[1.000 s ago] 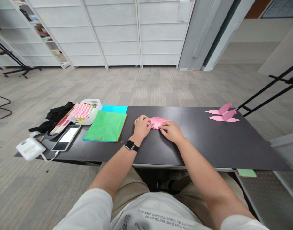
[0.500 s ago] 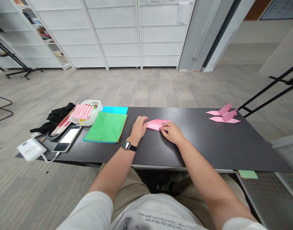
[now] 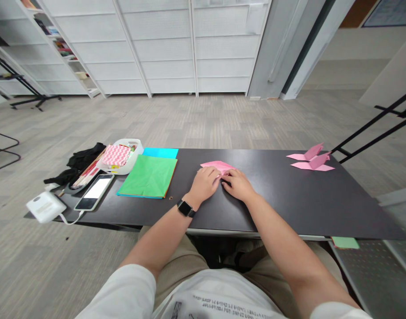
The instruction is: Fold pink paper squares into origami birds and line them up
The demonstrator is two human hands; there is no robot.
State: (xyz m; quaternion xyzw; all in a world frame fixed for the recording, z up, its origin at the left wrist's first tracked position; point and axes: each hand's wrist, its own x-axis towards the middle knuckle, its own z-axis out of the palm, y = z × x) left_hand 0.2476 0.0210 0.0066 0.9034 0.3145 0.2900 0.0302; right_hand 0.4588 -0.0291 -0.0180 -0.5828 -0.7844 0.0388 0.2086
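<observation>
A piece of pink folded paper (image 3: 217,165) lies on the dark table, its near part covered by my fingers. My left hand (image 3: 205,182), with a black watch on its wrist, is closed on the paper's near edge from the left. From the right my right hand (image 3: 238,184) pinches the same edge, the fingertips of both hands almost meeting. Two pink folded-paper birds (image 3: 317,162) rest at the table's far right. On the left is a stack of coloured paper with a green sheet (image 3: 151,176) on top.
A white basket (image 3: 126,167) of small items, a phone (image 3: 94,192) on a cable, a white charger box (image 3: 46,207) and black cloth (image 3: 85,158) crowd the table's left end. A tiny ring-like bit (image 3: 171,198) lies by the paper stack. A black stand (image 3: 372,122) rises beyond the right end.
My left hand has moved right along the pink paper, toward my right hand. The paper has turned, and its left tip now shows beyond my left fingers. My right hand has barely moved.
</observation>
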